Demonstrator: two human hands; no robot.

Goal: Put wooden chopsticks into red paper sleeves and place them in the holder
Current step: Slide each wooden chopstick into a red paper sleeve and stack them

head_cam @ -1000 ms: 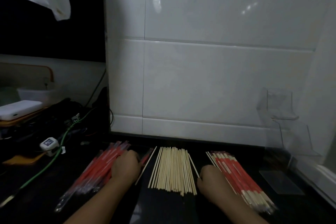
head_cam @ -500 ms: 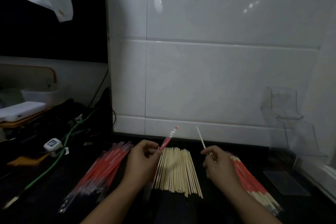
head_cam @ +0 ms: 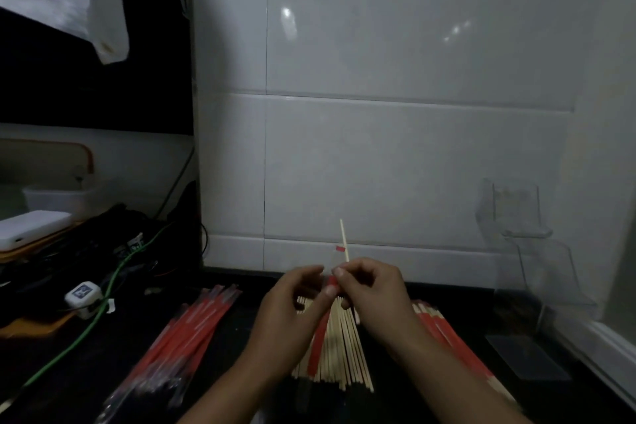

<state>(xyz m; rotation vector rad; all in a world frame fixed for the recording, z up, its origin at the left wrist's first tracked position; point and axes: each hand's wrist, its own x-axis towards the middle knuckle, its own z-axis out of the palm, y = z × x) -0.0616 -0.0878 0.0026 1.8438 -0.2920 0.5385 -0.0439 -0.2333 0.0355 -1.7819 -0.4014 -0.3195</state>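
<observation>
Left hand (head_cam: 292, 317) pinches red sleeve (head_cam: 318, 337), right hand (head_cam: 373, 289) pinches chopstick (head_cam: 344, 239) upright, above loose chopstick pile (head_cam: 344, 354).

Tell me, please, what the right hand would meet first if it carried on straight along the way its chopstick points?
Probably the white tiled wall. The right hand aims its chopstick up and away, and nothing shows between, though depth is hard to judge.
</observation>
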